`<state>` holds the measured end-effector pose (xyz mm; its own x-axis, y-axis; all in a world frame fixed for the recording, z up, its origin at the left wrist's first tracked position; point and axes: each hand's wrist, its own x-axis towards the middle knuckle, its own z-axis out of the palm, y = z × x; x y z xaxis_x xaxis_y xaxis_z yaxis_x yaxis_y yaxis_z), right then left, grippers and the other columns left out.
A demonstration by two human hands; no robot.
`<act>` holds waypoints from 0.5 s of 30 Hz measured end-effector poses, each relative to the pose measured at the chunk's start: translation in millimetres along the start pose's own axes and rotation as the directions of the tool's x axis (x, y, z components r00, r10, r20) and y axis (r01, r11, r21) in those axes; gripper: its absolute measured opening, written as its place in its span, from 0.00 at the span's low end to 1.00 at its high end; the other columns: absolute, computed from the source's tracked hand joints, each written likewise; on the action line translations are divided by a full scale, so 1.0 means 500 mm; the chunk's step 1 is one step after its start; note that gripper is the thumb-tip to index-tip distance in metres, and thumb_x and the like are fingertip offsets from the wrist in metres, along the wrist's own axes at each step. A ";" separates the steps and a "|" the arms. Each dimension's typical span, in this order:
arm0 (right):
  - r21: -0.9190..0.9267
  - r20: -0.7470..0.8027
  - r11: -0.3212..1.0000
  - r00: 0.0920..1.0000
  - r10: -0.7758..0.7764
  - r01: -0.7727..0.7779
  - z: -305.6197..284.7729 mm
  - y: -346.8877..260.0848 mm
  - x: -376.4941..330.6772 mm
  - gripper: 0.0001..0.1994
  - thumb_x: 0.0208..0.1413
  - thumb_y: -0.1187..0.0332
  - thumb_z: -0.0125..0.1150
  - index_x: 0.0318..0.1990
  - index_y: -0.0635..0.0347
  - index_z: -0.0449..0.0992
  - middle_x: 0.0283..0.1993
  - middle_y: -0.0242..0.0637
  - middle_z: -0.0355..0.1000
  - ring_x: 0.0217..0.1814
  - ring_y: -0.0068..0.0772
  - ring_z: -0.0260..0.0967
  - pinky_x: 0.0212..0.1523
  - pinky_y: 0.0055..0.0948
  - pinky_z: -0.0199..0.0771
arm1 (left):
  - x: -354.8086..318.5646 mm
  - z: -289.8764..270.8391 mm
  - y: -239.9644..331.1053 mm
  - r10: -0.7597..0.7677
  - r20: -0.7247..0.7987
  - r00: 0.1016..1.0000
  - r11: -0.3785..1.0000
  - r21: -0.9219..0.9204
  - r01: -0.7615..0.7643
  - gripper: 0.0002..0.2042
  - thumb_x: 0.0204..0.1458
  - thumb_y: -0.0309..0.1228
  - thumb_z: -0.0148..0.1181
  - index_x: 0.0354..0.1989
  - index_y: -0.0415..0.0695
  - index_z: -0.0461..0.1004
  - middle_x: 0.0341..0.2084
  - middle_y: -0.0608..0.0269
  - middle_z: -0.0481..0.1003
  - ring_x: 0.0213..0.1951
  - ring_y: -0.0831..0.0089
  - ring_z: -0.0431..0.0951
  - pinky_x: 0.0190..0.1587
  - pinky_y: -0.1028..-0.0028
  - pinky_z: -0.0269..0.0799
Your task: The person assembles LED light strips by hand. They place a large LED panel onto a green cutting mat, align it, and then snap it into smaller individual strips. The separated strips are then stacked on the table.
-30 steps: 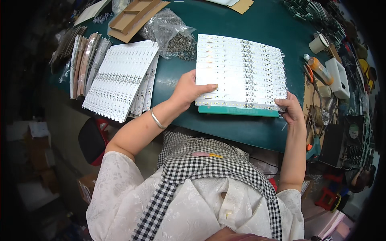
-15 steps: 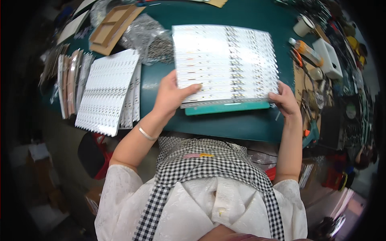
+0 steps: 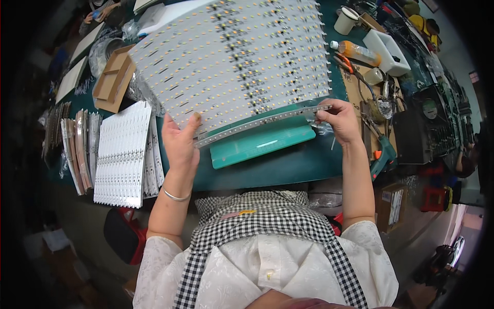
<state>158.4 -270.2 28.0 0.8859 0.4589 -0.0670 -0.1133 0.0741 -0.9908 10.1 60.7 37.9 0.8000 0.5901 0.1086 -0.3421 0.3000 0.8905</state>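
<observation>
The left hand [image 3: 181, 140] is closed at the lower left corner of one white panel [image 3: 206, 77], its thumb lying on the upper face; the other fingers are partly hidden beneath. The right hand [image 3: 339, 121] pinches the right end of one narrow strip [image 3: 257, 125] between thumb and fingers. The left end of this strip comes close to the left hand, but I cannot tell whether it is gripped there.

The panel is raised and tilted above the green table [image 3: 285, 167]. Between its lower edge and the strip a gap is open, wider toward the right. Under the strip lies one green block [image 3: 262, 141], and between this block and the front edge of the table there is a bare band – the clearest room for the wrists.

Further left is one pile of panels [image 3: 121, 157], and above it one cardboard tray [image 3: 105, 91]. On the right stand one cup [image 3: 346, 23] and one white box [image 3: 378, 42] – between them and the panel, one orange bottle [image 3: 360, 53] lies on its side.
</observation>
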 end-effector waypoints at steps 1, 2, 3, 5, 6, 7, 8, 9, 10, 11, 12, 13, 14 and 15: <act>0.026 0.010 0.998 0.999 -0.051 0.051 0.005 -0.008 0.007 0.07 0.46 0.77 0.68 0.33 0.67 0.78 0.28 0.36 0.75 0.27 0.26 0.73 0.31 0.24 0.75 | 0.008 0.003 0.007 0.057 -0.021 0.998 0.998 -0.011 -0.057 0.25 0.48 0.16 0.62 0.56 0.39 0.62 0.50 0.56 0.71 0.48 0.70 0.74 0.52 0.69 0.71; 0.029 -0.011 0.999 1.000 -0.020 0.020 0.007 -0.013 0.017 0.06 0.47 0.77 0.67 0.33 0.67 0.77 0.28 0.36 0.75 0.27 0.27 0.73 0.32 0.24 0.75 | 0.016 0.004 0.019 0.090 -0.025 0.996 0.995 -0.045 -0.091 0.26 0.48 0.16 0.62 0.57 0.39 0.61 0.50 0.56 0.70 0.48 0.69 0.74 0.52 0.68 0.71; 0.034 -0.031 0.999 0.999 0.012 -0.011 0.006 -0.014 0.029 0.06 0.47 0.77 0.66 0.33 0.67 0.77 0.29 0.37 0.75 0.28 0.27 0.74 0.32 0.24 0.76 | 0.025 0.007 0.038 0.122 -0.031 0.992 0.989 -0.077 -0.124 0.27 0.48 0.16 0.62 0.57 0.40 0.61 0.51 0.56 0.70 0.48 0.69 0.74 0.52 0.68 0.71; 0.071 -0.057 0.989 0.989 0.136 -0.132 -0.009 0.001 0.072 0.06 0.50 0.77 0.64 0.36 0.68 0.76 0.32 0.39 0.75 0.30 0.29 0.75 0.33 0.25 0.78 | 0.051 -0.010 0.065 0.181 -0.008 0.983 0.976 -0.118 -0.181 0.29 0.49 0.16 0.61 0.60 0.41 0.59 0.52 0.57 0.69 0.50 0.68 0.72 0.54 0.65 0.70; 0.062 -0.049 0.983 0.983 0.175 -0.172 -0.015 0.012 0.099 0.06 0.50 0.77 0.63 0.36 0.68 0.76 0.32 0.40 0.75 0.31 0.29 0.75 0.33 0.25 0.78 | 0.059 -0.011 0.073 0.193 -0.004 0.981 0.974 -0.124 -0.191 0.28 0.49 0.17 0.61 0.60 0.42 0.60 0.52 0.57 0.69 0.51 0.67 0.72 0.54 0.64 0.69; 0.054 -0.033 0.976 0.976 0.215 -0.213 -0.011 0.029 0.133 0.07 0.51 0.77 0.63 0.37 0.68 0.76 0.32 0.40 0.75 0.31 0.30 0.75 0.33 0.24 0.78 | 0.061 -0.010 0.089 0.207 -0.006 0.978 0.971 -0.124 -0.206 0.28 0.50 0.18 0.61 0.60 0.42 0.60 0.52 0.57 0.70 0.51 0.66 0.72 0.55 0.63 0.69; 0.046 -0.029 0.966 0.967 0.255 -0.253 -0.013 0.041 0.156 0.07 0.51 0.77 0.63 0.38 0.69 0.76 0.33 0.40 0.75 0.31 0.30 0.75 0.33 0.24 0.78 | 0.064 -0.006 0.099 0.216 -0.001 0.976 0.968 -0.131 -0.214 0.27 0.50 0.19 0.61 0.60 0.42 0.60 0.52 0.57 0.70 0.52 0.65 0.72 0.55 0.63 0.69; 0.009 -0.053 0.964 0.963 0.264 -0.264 -0.018 0.056 0.178 0.07 0.52 0.75 0.63 0.38 0.68 0.76 0.32 0.39 0.75 0.32 0.29 0.75 0.33 0.24 0.78 | 0.067 -0.010 0.093 0.222 0.004 0.975 0.968 -0.124 -0.220 0.28 0.51 0.18 0.60 0.61 0.42 0.59 0.54 0.56 0.69 0.53 0.65 0.71 0.57 0.62 0.66; -0.030 -0.068 0.960 0.958 0.277 -0.280 -0.017 0.074 0.204 0.08 0.52 0.73 0.63 0.38 0.67 0.76 0.32 0.38 0.75 0.32 0.28 0.75 0.33 0.25 0.78 | 0.061 -0.014 0.086 0.204 0.005 0.979 0.974 -0.102 -0.202 0.28 0.51 0.18 0.60 0.61 0.41 0.58 0.54 0.56 0.68 0.54 0.65 0.70 0.58 0.62 0.65; -0.068 -0.078 0.952 0.953 0.293 -0.299 -0.010 0.078 0.216 0.09 0.53 0.71 0.63 0.39 0.67 0.76 0.32 0.36 0.75 0.32 0.27 0.75 0.33 0.25 0.78 | 0.046 -0.017 0.078 0.185 0.002 0.983 0.980 -0.076 -0.185 0.29 0.51 0.18 0.60 0.61 0.41 0.58 0.55 0.55 0.67 0.55 0.64 0.69 0.59 0.62 0.64; -0.362 -0.188 0.904 0.968 0.168 -0.227 -0.012 0.076 0.222 0.10 0.53 0.69 0.63 0.40 0.66 0.76 0.32 0.35 0.75 0.31 0.26 0.75 0.33 0.25 0.77 | 0.031 -0.016 0.074 0.166 -0.002 0.986 0.985 -0.050 -0.166 0.29 0.50 0.18 0.60 0.62 0.40 0.57 0.56 0.55 0.67 0.56 0.64 0.68 0.60 0.62 0.63; -0.624 -0.244 0.761 0.969 0.023 -0.176 -0.004 0.067 0.223 0.12 0.54 0.66 0.63 0.41 0.65 0.76 0.32 0.33 0.75 0.31 0.25 0.74 0.33 0.26 0.77 | 0.008 -0.015 0.073 0.109 -0.016 0.994 0.993 -0.034 -0.110 0.30 0.50 0.19 0.61 0.62 0.38 0.56 0.57 0.55 0.65 0.58 0.64 0.67 0.62 0.62 0.60; -0.830 -0.259 0.536 0.957 -0.129 -0.153 0.006 0.049 0.209 0.13 0.55 0.63 0.63 0.42 0.64 0.77 0.32 0.32 0.75 0.31 0.24 0.74 0.32 0.26 0.76 | -0.015 -0.018 0.064 0.073 -0.013 0.997 0.997 -0.005 -0.073 0.31 0.50 0.19 0.61 0.62 0.38 0.56 0.57 0.55 0.65 0.57 0.65 0.67 0.61 0.63 0.61; -0.640 -0.252 0.754 0.968 -0.021 -0.150 0.009 0.024 0.187 0.17 0.55 0.59 0.62 0.47 0.61 0.77 0.34 0.29 0.76 0.33 0.23 0.73 0.33 0.27 0.75 | -0.036 -0.022 0.053 0.036 -0.010 0.999 0.999 0.023 -0.036 0.31 0.50 0.20 0.62 0.62 0.38 0.56 0.57 0.55 0.65 0.57 0.65 0.67 0.61 0.64 0.61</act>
<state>237.7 -222.6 10.6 0.9727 0.2197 -0.0740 0.0691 -0.5795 -0.8120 -18.7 66.1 54.7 0.7818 0.6084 0.1363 -0.3592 0.2608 0.8961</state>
